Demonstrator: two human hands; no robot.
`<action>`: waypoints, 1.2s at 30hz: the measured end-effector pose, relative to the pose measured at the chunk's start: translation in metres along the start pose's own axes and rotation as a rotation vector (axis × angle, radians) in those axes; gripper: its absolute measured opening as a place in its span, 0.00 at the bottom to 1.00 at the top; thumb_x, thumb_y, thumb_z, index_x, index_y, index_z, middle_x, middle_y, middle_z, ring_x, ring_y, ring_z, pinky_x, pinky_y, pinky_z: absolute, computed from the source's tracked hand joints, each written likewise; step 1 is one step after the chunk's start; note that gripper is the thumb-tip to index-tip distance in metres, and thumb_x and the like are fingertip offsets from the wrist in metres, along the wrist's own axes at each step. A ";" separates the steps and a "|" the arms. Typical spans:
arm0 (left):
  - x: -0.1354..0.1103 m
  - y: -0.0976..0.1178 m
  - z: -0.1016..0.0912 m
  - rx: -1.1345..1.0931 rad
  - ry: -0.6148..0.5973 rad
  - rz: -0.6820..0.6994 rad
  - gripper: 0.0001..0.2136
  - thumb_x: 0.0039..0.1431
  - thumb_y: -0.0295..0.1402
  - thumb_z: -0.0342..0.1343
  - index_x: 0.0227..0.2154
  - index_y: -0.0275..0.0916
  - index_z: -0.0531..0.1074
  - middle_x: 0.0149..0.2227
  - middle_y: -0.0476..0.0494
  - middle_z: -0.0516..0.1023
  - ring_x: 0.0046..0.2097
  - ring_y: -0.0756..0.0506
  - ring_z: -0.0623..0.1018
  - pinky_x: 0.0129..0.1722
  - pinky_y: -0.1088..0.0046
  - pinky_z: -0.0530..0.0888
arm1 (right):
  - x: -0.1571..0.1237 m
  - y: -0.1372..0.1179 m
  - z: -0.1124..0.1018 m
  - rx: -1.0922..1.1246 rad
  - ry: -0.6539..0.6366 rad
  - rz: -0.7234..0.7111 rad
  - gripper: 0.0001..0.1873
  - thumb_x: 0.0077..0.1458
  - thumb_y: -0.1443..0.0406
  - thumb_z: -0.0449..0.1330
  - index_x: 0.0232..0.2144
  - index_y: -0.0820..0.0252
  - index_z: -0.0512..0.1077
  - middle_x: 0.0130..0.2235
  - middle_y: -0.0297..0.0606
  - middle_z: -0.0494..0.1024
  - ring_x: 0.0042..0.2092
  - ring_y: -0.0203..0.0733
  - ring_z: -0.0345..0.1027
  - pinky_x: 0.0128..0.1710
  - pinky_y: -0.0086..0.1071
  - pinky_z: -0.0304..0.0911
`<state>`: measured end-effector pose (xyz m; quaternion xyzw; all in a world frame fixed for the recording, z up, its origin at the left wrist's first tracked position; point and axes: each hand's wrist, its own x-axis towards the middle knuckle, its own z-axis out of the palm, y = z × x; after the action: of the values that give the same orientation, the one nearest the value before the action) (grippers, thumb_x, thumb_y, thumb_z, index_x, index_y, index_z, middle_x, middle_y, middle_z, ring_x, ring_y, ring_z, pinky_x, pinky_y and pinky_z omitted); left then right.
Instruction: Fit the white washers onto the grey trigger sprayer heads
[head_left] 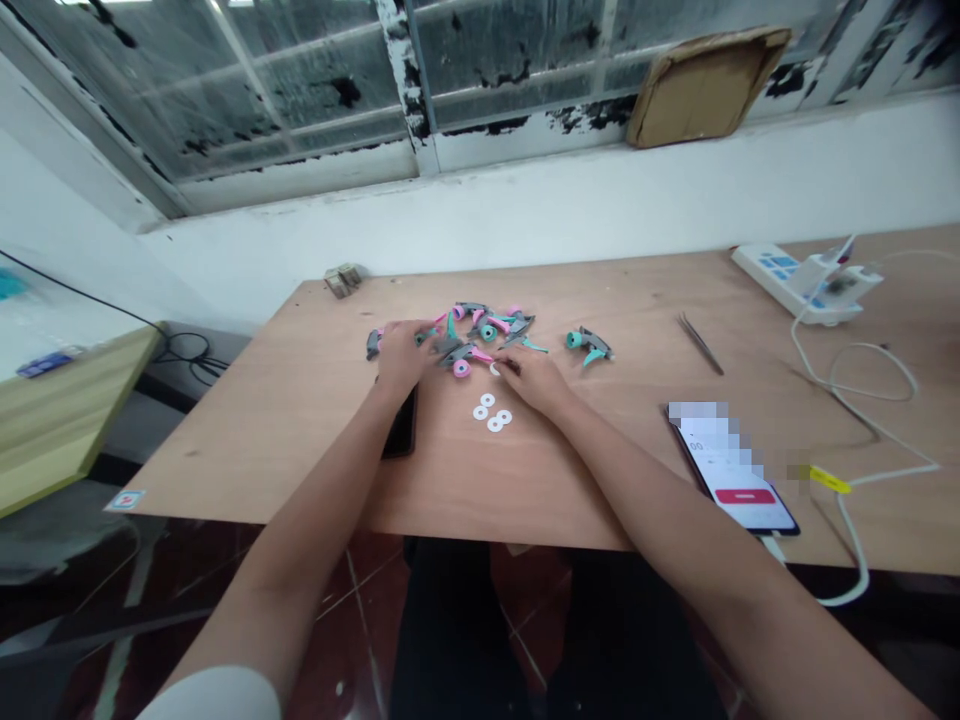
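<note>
My left hand (406,352) is closed, its fingertips on a grey trigger spray head at the left of a loose pile; the exact grip is partly hidden. Nearest its fingers is a grey spray head with pink trigger and nozzle (461,367). My right hand (534,378) is pinched at the pile's front edge, a small white ring washer (495,369) at its fingertips. Several more white washers (495,424) lie flat just in front. Apart to the right rests a grey and teal spray head (590,346).
A dark phone (401,428) lies under my left wrist. On the right are a lit phone (731,470), tweezers (700,345), a white power strip (795,282) and a looping white cable (892,455). A small block-like bundle (343,281) sits at the back left, near the wall.
</note>
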<state>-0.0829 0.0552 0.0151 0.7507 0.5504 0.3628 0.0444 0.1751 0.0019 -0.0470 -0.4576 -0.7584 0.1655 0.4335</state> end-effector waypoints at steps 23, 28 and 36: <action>-0.010 0.033 0.033 -0.521 0.483 0.157 0.30 0.67 0.54 0.65 0.65 0.47 0.68 0.64 0.34 0.73 0.64 0.38 0.79 0.61 0.59 0.81 | 0.037 -0.046 0.064 0.398 -0.265 0.037 0.09 0.56 0.75 0.61 0.35 0.59 0.80 0.33 0.31 0.83 0.36 0.37 0.75 0.38 0.28 0.67; -0.008 0.030 0.042 -0.659 0.449 0.022 0.30 0.67 0.53 0.66 0.64 0.45 0.70 0.59 0.33 0.79 0.61 0.37 0.82 0.60 0.59 0.81 | 0.047 -0.012 0.056 0.458 0.077 0.253 0.10 0.58 0.73 0.60 0.38 0.60 0.81 0.40 0.39 0.86 0.43 0.40 0.80 0.50 0.34 0.73; -0.013 0.039 0.057 -0.803 0.353 -0.212 0.29 0.59 0.52 0.73 0.57 0.40 0.77 0.51 0.36 0.81 0.51 0.42 0.84 0.42 0.71 0.82 | 0.034 0.022 0.017 0.446 0.245 0.276 0.15 0.60 0.63 0.62 0.48 0.59 0.80 0.41 0.38 0.85 0.42 0.42 0.78 0.51 0.38 0.74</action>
<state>-0.0194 0.0480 -0.0148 0.5400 0.4391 0.6635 0.2746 0.1661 0.0448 -0.0540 -0.4664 -0.5757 0.3291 0.5855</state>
